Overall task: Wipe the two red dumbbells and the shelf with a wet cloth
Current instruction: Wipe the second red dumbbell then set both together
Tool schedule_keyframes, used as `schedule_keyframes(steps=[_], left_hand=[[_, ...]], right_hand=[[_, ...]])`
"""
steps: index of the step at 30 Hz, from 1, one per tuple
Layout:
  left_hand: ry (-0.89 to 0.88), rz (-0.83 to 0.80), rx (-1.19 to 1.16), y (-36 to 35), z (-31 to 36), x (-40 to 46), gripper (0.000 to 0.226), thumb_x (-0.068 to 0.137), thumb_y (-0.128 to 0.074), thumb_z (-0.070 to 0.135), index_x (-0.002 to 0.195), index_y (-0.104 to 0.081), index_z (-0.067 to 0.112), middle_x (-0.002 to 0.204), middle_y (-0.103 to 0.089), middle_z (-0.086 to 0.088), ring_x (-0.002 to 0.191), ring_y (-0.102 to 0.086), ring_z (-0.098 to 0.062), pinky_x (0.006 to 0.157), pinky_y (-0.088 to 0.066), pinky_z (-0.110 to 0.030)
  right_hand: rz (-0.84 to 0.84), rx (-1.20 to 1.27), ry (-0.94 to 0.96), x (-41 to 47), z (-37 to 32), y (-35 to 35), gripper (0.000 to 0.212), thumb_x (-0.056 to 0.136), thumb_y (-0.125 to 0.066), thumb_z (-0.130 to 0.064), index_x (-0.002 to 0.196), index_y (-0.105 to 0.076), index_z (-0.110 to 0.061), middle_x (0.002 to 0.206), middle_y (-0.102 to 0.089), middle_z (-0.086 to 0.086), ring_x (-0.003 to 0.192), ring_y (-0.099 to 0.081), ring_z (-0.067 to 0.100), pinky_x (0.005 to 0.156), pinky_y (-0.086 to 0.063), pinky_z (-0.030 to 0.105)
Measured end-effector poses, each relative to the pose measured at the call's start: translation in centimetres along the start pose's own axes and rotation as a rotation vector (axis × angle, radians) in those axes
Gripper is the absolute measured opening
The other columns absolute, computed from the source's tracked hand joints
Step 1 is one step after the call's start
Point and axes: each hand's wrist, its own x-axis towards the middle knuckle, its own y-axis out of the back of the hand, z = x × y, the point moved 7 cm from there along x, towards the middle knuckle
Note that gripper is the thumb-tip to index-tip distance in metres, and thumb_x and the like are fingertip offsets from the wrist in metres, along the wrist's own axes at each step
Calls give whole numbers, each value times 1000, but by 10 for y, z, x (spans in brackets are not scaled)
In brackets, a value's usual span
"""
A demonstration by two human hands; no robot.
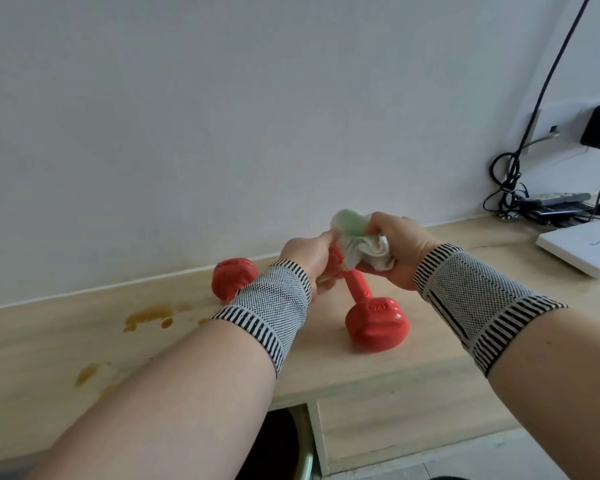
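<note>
Left hand [305,258]: grips tilted dumbbell [364,299] near its upper head; heavy, rigid.
Right hand [395,251]: clutches soft cloth [357,247] against it.

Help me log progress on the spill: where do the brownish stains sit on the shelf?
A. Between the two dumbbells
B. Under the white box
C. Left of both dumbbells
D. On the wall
C: the brownish stains lie on the shelf, left of both dumbbells.
</note>
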Motion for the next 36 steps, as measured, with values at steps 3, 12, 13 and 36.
schedule_keyframes(steps=[3,12,13,36], left_hand=[[-7,-36,-30,20,10,-21,40,87,-64,46,101,-67,9,89,-75,-12,72,-73,-25,63,-58,-34],[-135,7,-117,111,31,-85,7,91,-62,19,94,-68,18,69,-63,-3,60,-56,-16,58,-44,-27],[-162,10,-110,120,33,-93,11,93,-59,17,97,-69,19,70,-64,-3,61,-56,-17,58,-46,-28],[-415,199,140,207,41,-145,6,87,-65,14,87,-68,20,94,-72,-8,89,-68,-25,82,-56,-37]], right_hand=[[-109,-30,36,-22,-12,-33,20,78,-60,-12,93,-60,1,81,-59,23,63,-59,31,71,-48,46],[-373,-115,106,-71,-15,-123,36,83,-62,-1,117,-56,-11,96,-65,12,85,-64,26,78,-52,40],[-396,-110,94,-77,-15,-131,41,83,-62,0,121,-54,-12,102,-65,12,92,-63,28,82,-52,43],[-416,-572,154,-131,-5,-188,12,83,-66,-11,93,-71,-13,101,-70,11,94,-66,24,78,-55,35]])
